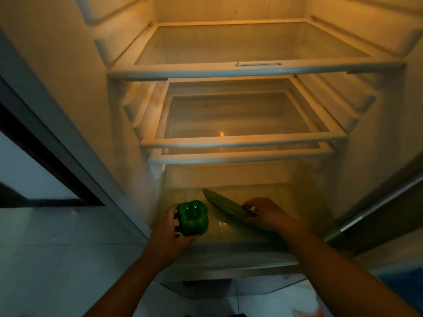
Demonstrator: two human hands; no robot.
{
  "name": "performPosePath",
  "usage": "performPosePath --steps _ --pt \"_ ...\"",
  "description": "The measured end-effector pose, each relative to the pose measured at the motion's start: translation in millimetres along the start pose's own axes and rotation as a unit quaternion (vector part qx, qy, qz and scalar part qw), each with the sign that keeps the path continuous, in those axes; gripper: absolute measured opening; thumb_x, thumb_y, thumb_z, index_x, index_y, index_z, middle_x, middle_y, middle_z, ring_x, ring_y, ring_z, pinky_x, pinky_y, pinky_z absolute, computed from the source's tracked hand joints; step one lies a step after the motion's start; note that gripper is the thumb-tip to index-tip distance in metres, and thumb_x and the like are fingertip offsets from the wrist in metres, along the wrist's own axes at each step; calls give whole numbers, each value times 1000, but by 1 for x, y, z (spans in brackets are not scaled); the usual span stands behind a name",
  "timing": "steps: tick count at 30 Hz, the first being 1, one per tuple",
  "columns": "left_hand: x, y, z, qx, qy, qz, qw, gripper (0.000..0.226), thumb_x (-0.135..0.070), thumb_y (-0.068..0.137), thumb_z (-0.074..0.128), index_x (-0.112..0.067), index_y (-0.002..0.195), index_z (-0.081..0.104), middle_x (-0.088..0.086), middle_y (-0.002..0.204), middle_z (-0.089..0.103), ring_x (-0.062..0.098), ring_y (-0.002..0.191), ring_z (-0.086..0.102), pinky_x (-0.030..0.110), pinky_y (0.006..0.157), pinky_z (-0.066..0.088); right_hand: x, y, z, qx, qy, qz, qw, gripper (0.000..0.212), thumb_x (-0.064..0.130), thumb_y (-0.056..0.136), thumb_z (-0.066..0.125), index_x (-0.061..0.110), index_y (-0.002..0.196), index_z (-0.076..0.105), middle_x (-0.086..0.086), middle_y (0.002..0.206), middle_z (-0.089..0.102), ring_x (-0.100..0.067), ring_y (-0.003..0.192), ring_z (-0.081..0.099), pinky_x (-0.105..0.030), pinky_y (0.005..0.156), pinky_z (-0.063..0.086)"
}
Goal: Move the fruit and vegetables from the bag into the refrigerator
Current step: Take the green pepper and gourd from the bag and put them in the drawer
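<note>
The left hand [169, 234] is cupping the green bell pepper [193, 217], fingers curled round its side, at the crisper drawer's [229, 255] left edge. The right hand [267, 213] is wrapping its fingers over the cucumber's [225, 207] middle, diagonally across the drawer. Both are probably handling light, firm and slick, and the hollow pepper is calling for a broad grip.

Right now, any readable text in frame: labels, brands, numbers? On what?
No readable text anywhere.
Pepper, in the left hand: no sticker showing.
Cucumber, in the right hand: no label showing.
Tab on the top shelf rim: looks blank, but the light is dim.
</note>
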State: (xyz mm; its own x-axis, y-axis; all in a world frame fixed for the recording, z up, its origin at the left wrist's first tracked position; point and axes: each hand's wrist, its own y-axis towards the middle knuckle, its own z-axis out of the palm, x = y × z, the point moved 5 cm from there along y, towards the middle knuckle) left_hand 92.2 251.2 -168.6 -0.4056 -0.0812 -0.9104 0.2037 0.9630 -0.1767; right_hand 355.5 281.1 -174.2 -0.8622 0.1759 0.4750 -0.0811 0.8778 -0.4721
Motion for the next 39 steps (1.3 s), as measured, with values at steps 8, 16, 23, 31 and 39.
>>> performPosePath --steps 8,16,23,31,39 --pt "-3 10 -3 -16 0 34 999 79 -16 65 83 -27 127 36 -19 119 46 14 101 59 7 72 48 -21 -3 -2 -7 -22 21 1000 53 28 76 74 25 126 55 -3 128 57 -22 112 56 -32 92 47" --pt "6 30 15 34 -22 1 999 82 -14 62 86 -31 127 40 -8 117 49 17 111 55 23 78 55 -11 -9 -12 -61 0 -1 998 61 32 78 73 22 133 48 -4 136 49 -22 121 48 -32 98 40" --pt "4 30 21 55 -26 -5 998 79 -18 61 86 -49 117 39 -11 119 51 23 106 59 31 80 57 60 -17 1 -17 76 -139 987 83 35 69 80 28 141 39 5 142 43 -12 126 43 -28 102 40" --pt "6 29 14 66 3 -26 997 97 -13 68 82 -39 140 21 -12 126 40 13 106 55 22 79 51 67 -2 18 -20 155 -135 978 80 22 69 82 26 138 41 6 131 52 -8 112 51 -25 91 49" --pt "16 42 4 9 -10 -70 997 81 -12 84 66 -25 146 17 6 146 32 24 125 42 29 89 44 77 46 23 -109 176 -128 970 79 19 67 84 18 135 44 1 133 47 -17 116 53 -24 83 52"
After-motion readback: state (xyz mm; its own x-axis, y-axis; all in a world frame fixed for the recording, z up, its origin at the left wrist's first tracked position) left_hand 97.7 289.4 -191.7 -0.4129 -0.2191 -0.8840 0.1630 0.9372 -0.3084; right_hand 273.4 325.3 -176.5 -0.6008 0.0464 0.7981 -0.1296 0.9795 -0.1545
